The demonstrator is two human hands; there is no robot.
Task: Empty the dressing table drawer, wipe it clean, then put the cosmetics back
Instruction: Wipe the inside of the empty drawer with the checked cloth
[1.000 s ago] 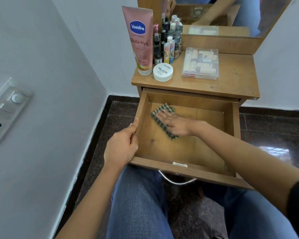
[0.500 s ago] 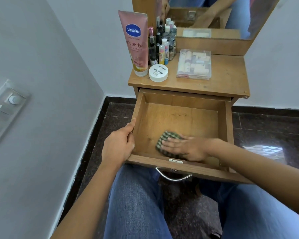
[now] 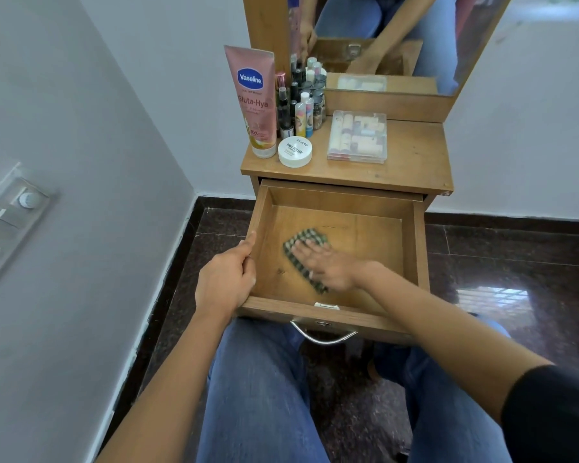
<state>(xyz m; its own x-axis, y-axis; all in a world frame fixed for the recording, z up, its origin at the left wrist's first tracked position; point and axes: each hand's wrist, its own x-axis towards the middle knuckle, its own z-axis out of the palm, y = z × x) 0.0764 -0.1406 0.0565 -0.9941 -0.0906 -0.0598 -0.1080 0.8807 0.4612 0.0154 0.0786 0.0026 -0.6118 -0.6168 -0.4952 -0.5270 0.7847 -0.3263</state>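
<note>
The drawer (image 3: 419, 248) stands pulled out — left hand (image 3: 224, 282) curled round its left wall, right hand (image 3: 328, 266) flat, fingers straight, pressing the checked cloth (image 3: 303, 239) on its floor. Cosmetics (image 3: 301, 111) stand on the tabletop (image 3: 411, 162) above it.

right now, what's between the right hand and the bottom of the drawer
A green checked cloth lies flat between the right hand and the floor of the drawer, pressed under the straight fingers. The head view shows it.

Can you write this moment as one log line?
step: wiping | left hand: grips drawer wall | right hand: flat on cloth, in drawer | cosmetics: on tabletop
</note>
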